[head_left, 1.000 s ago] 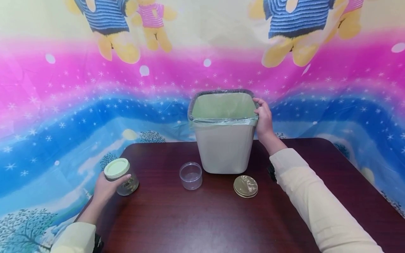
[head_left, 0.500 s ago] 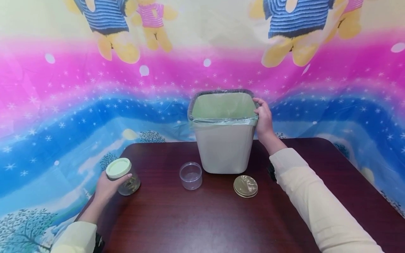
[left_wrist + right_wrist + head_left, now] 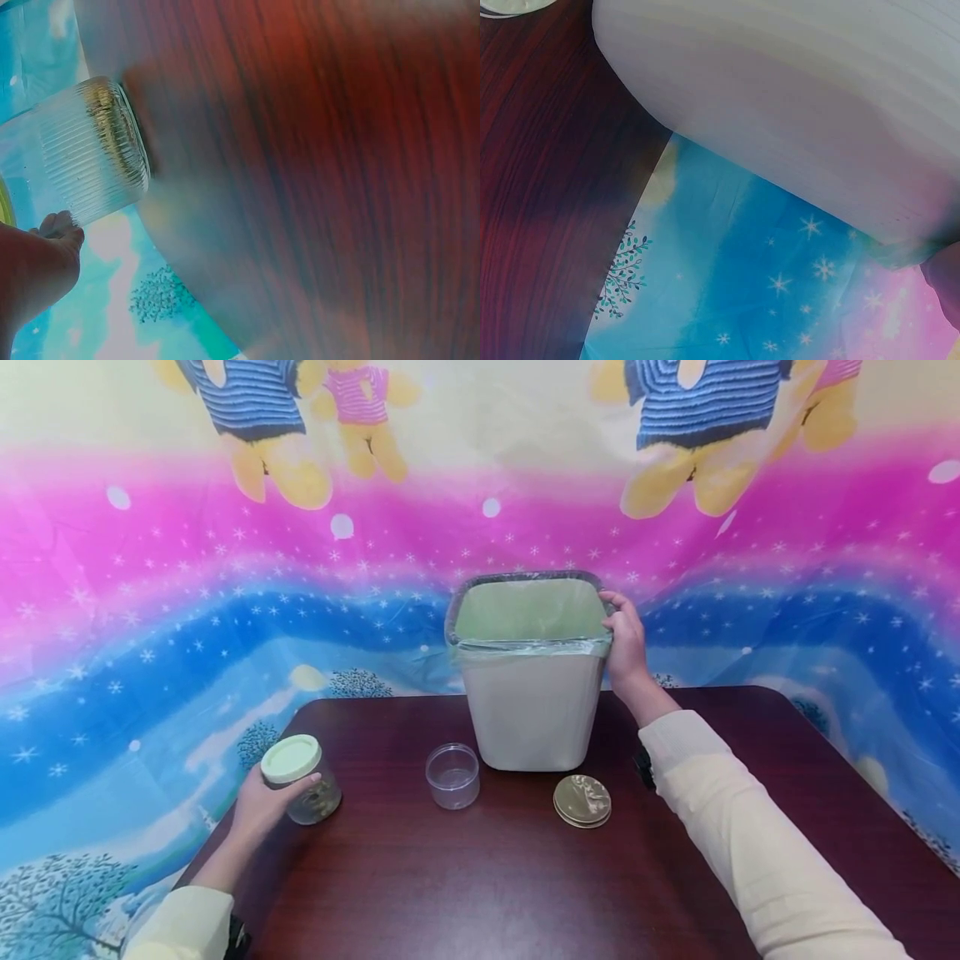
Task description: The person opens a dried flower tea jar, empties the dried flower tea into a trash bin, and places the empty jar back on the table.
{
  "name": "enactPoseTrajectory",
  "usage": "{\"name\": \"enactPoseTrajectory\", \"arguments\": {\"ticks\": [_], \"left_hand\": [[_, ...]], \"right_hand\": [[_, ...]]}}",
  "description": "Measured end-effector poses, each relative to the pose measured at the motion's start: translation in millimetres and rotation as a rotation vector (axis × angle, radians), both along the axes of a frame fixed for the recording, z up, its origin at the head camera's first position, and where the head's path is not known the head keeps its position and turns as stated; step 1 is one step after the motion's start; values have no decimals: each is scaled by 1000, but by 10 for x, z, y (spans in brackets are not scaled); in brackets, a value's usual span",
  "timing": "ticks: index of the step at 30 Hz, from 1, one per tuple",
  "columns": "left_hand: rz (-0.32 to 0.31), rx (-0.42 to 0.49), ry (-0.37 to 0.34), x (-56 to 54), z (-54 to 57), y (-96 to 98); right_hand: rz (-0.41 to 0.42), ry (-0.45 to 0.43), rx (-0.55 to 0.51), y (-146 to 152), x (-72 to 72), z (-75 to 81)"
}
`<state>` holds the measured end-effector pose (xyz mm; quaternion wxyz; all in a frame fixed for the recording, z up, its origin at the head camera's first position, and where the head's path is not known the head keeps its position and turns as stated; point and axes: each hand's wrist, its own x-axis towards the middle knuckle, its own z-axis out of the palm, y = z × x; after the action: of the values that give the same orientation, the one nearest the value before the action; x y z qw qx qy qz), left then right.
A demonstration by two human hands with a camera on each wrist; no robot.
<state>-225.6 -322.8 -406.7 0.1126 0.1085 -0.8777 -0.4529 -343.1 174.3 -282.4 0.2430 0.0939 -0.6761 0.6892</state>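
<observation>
My left hand (image 3: pixel 262 802) grips a clear ribbed jar (image 3: pixel 315 802) with a pale green lid (image 3: pixel 291 757) at the table's left side. In the left wrist view, some brownish-yellow bits lie at the bottom of the jar (image 3: pixel 82 161). My right hand (image 3: pixel 628 643) holds the right rim of a pale grey trash bin (image 3: pixel 532 714), its thumb and fingers at the edge. A thin plastic bag lines the bin and folds over its rim. In the right wrist view the bin's side (image 3: pixel 780 97) fills the upper part, and only a bit of the hand (image 3: pixel 943 281) shows.
An open clear plastic container (image 3: pixel 453 778) stands in front of the bin, to the left. A gold round lid (image 3: pixel 582 801) lies at the bin's front right. The dark wooden table (image 3: pixel 450 885) meets a printed cloth backdrop (image 3: pixel 487 535) behind and at the sides.
My left hand has shifted slightly to the right along with the jar. The right hand and the bin have stayed where they were.
</observation>
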Motion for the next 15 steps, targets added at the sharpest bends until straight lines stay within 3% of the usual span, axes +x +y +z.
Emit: {"name": "enactPoseTrajectory", "arguments": {"ticks": [15], "left_hand": [[-95,-51,46,13,-37,261]], "right_hand": [[-8,14,-25,-8,-16,3]]}}
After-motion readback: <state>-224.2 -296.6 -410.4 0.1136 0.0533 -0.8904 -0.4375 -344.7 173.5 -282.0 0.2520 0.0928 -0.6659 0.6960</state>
